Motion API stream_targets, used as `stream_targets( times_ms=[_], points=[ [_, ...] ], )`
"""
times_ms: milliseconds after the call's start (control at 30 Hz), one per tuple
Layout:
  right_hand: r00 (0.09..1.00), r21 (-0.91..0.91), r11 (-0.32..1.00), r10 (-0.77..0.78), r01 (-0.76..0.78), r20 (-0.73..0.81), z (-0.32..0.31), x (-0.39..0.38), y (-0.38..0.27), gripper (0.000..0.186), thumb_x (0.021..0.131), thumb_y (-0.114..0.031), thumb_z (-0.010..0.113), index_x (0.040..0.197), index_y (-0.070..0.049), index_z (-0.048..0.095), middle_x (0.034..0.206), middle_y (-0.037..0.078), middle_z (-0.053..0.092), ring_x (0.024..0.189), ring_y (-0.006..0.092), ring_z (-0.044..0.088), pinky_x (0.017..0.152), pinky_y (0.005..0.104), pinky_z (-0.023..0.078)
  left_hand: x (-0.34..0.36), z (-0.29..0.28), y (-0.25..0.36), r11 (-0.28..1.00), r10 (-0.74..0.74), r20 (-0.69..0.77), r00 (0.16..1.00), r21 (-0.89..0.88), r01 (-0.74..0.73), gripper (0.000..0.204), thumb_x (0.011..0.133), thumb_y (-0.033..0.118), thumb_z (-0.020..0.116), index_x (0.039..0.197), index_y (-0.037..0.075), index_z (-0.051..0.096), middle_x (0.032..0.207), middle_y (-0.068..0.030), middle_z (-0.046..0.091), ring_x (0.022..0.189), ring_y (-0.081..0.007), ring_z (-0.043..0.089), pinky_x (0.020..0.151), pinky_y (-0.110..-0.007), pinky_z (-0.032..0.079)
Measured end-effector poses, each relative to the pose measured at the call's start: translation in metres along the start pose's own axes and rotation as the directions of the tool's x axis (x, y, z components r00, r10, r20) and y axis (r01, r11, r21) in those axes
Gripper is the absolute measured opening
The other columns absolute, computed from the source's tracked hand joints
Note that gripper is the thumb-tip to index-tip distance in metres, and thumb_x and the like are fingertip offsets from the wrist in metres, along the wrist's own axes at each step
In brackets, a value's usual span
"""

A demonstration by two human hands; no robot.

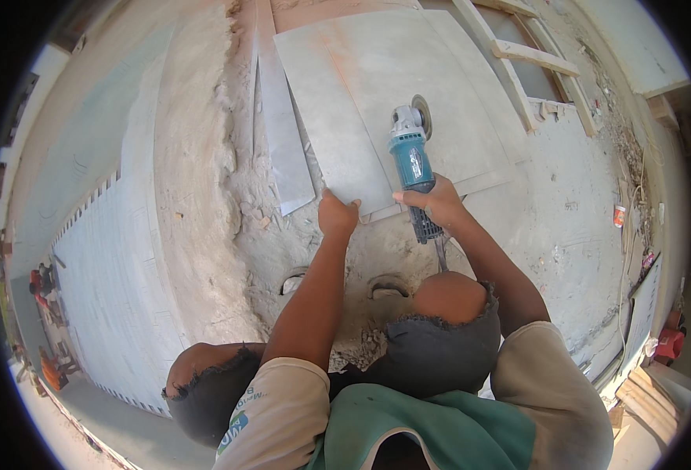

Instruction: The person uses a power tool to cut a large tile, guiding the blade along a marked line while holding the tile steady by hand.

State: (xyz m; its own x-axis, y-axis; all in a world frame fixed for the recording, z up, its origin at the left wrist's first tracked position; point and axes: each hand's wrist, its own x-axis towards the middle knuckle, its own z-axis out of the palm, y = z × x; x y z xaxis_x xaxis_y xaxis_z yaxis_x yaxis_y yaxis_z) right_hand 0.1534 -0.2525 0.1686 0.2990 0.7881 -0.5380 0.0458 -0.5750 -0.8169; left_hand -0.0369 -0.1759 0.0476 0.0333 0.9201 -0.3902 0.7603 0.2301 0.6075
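Note:
My right hand (441,201) is wrapped round the body of a teal and black angle grinder (410,160). The grinder points away from me, its round disc (422,117) standing on edge at the far end, over a flat grey metal sheet (455,94). Whether the disc touches the sheet I cannot tell. A straight line divides off the sheet's left part (322,117), and an orange streak lies near its far end. My left hand (338,215) is closed at the near edge of that left part, thumb to the right; its fingertips are partly hidden.
Narrow metal strips (283,149) lie left of the sheet. A wooden frame (530,55) is at the far right, with an orange and white cup (619,216) nearer. Broken concrete (232,149) forms a rough edge on the left. Other people (48,294) are at the far left.

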Motion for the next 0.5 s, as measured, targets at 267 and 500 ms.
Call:
stream_targets(
  times_ms=[267, 500],
  points=[
    [0.995, -0.033, 0.994, -0.099, 0.100, 0.013, 0.004, 0.014, 0.034, 0.043, 0.068, -0.033, 0.087, 0.087, -0.002, 0.064, 0.078, 0.006, 0.066, 0.070, 0.0150, 0.062, 0.066, 0.0310, 0.050, -0.002, -0.010, 0.011, 0.996, 0.018, 0.045, 0.999, 0.086, -0.022, 0.063, 0.074, 0.026, 0.084, 0.117, -0.008, 0.052, 0.110, -0.0290, 0.066, 0.105, -0.0425, 0.065, 0.090, -0.046, 0.052],
    [0.990, -0.076, 0.989, -0.125, 0.129, 0.058, 0.020, 0.021, 0.038, 0.047, 0.069, -0.030, 0.087, 0.095, 0.001, 0.062, 0.084, 0.009, 0.067, 0.075, 0.0160, 0.063, 0.069, 0.0311, 0.051, 0.011, -0.010, 0.000, 0.990, 0.076, 0.075, 0.994, 0.115, -0.084, 0.065, 0.072, 0.031, 0.086, 0.113, -0.009, 0.055, 0.111, -0.0282, 0.066, 0.106, -0.0395, 0.065, 0.090, -0.043, 0.052]
  ],
)
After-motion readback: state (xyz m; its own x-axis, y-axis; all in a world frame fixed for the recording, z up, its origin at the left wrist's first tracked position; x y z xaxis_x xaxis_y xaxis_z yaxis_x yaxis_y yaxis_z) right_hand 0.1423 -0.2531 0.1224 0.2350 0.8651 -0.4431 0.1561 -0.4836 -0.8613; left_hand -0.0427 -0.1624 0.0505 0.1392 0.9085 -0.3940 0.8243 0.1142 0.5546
